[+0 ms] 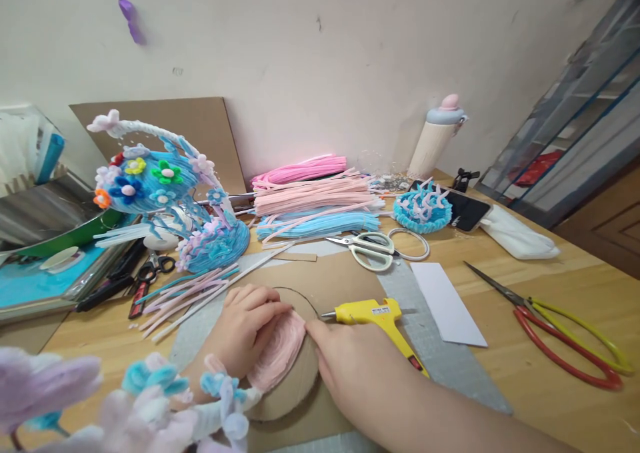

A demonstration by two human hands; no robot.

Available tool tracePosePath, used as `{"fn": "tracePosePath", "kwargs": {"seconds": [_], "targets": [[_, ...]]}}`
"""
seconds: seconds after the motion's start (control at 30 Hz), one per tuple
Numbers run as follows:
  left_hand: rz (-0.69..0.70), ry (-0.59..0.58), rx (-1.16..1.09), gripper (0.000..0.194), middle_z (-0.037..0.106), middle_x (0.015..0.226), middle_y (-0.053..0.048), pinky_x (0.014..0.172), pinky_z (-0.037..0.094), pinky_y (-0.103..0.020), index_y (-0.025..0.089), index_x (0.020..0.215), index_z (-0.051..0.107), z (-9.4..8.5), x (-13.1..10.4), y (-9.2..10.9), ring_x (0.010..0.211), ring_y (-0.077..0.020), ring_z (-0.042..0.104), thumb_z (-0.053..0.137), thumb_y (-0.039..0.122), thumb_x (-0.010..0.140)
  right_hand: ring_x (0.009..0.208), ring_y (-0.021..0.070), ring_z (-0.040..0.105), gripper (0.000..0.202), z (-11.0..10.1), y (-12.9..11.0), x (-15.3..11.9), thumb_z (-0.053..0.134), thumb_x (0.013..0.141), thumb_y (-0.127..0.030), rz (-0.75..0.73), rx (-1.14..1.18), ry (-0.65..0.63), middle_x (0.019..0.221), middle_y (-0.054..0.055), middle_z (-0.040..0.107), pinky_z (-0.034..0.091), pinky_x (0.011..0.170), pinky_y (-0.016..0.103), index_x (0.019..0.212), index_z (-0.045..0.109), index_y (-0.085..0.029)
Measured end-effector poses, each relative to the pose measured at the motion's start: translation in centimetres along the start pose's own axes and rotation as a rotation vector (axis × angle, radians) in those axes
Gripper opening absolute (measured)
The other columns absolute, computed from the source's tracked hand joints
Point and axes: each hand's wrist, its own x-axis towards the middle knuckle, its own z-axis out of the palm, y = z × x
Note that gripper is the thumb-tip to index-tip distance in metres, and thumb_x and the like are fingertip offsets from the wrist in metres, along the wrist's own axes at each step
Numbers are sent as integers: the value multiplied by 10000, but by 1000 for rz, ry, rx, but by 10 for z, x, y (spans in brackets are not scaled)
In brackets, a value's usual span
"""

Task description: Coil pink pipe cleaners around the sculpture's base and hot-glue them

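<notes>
A pale pink coiled oval (pixel 280 352) of fuzzy stems lies on a round cardboard disc (pixel 295 400), which rests on a larger cardboard sheet (pixel 345 276). My left hand (pixel 245 326) presses on the oval's upper left side, its fingers bent together over the edge. My right hand (pixel 350 360) touches the oval's upper right edge with fingertips drawn together; some of its fingers are hidden beneath the hand. A yellow glue gun (pixel 373 312) lies just behind my right hand, its nozzle pointing left.
Flower-decorated stems (pixel 150 413) fill the lower left foreground. A blue flowered ornament (pixel 160 180) stands back left. Bundled stems (pixel 315 196), white-handled scissors (pixel 370 248), a phone (pixel 463 208) and a bottle (pixel 435 140) sit behind. Large scissors (pixel 555 333) and a white card (pixel 447 303) lie right.
</notes>
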Motion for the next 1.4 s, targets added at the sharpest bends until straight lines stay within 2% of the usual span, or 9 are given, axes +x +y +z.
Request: {"fn": "tracePosePath", "kwargs": {"seconds": [0.13, 0.33, 0.53, 0.7, 0.8, 1.1, 1.4], "targets": [[-117, 68, 45, 232, 645, 1002, -30, 815, 352, -377, 266, 1104, 569, 2, -1, 3, 954, -216, 549, 474, 200, 902, 606, 260, 701, 196, 3, 0, -1, 478, 840, -138, -4, -13, 31, 723, 52, 713, 456, 467, 285, 989, 575, -221], [-232, 29, 63, 57, 652, 845, 2, 781, 343, -368, 231, 894, 567, 5, -2, 2, 822, -195, 569, 521, 230, 861, 599, 255, 698, 208, 3, -2, -2, 482, 822, -120, 3, -27, 36, 731, 45, 711, 446, 439, 276, 972, 578, -228], [-166, 20, 74, 116, 642, 840, -3, 766, 344, -351, 228, 872, 588, 2, -1, 5, 813, -181, 566, 473, 229, 888, 639, 242, 707, 203, 1, -2, 0, 512, 814, -110, -17, -33, 24, 763, 53, 712, 433, 458, 247, 977, 578, -212], [-45, 9, 52, 240, 654, 1027, -11, 802, 331, -360, 285, 1045, 615, 0, 1, 3, 957, -202, 542, 417, 199, 940, 629, 247, 705, 215, 1, -2, 0, 487, 825, -115, -11, -39, 24, 749, 50, 712, 418, 443, 258, 993, 576, -216], [9, -39, 50, 265, 660, 1045, -9, 792, 323, -361, 296, 1054, 630, -1, 1, 3, 953, -206, 537, 415, 189, 942, 622, 243, 704, 227, 1, -2, 0, 486, 821, -112, -12, -38, 16, 753, 48, 714, 404, 430, 256, 1002, 576, -214], [23, -53, 65, 283, 673, 1057, -8, 785, 305, -365, 291, 1106, 610, -2, 1, 5, 953, -205, 537, 422, 165, 936, 628, 247, 700, 225, 3, -2, -2, 487, 839, -140, -18, -48, 23, 765, 47, 711, 417, 441, 268, 1030, 573, -221], [-1, -92, 61, 262, 671, 998, 2, 789, 301, -370, 298, 1048, 636, -5, 3, 9, 924, -201, 538, 448, 161, 928, 631, 234, 702, 213, 1, -3, -1, 495, 834, -125, -8, -53, 14, 759, 48, 710, 401, 438, 250, 1010, 576, -211]]}}
